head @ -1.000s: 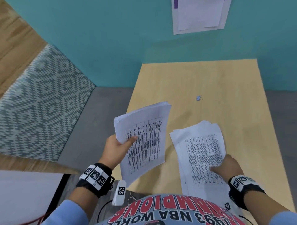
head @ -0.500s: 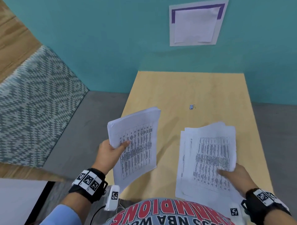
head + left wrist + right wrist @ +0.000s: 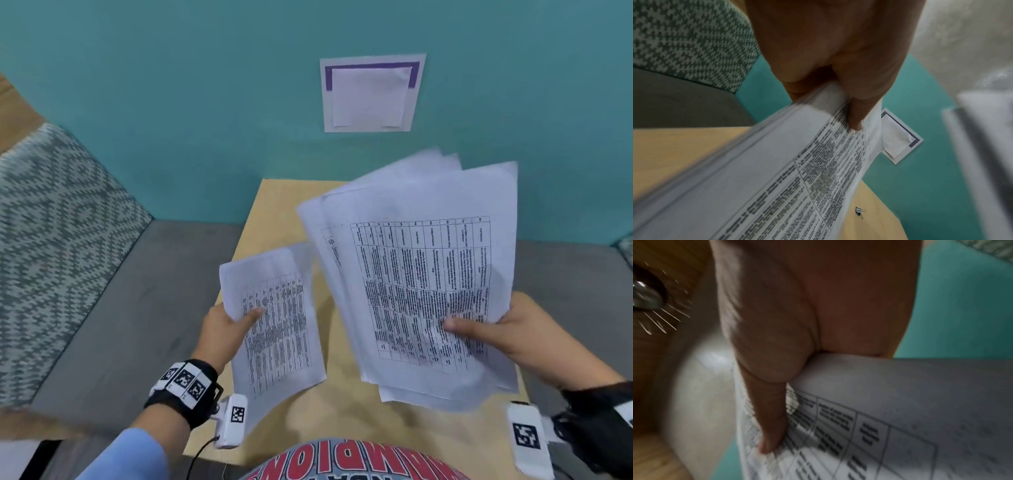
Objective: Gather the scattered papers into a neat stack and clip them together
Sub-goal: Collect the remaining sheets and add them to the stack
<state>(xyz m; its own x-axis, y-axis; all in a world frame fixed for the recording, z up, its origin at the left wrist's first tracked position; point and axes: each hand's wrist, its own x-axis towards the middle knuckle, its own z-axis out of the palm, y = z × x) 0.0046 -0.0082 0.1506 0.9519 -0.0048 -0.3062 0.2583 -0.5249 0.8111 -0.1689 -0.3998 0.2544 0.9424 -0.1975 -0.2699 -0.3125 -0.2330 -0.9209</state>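
Behind, a teal wall point(image 3: 171, 102) backs the wooden table point(image 3: 274, 205).

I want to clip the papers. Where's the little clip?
In the left wrist view, the binder clip lies on the wooden table, just beyond the papers in the left hand; the head view hides it.

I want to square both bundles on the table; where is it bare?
Bare: table near edge, below both bundles, and the gap between left bundle and right bundle. Binder clip occupies the far part.
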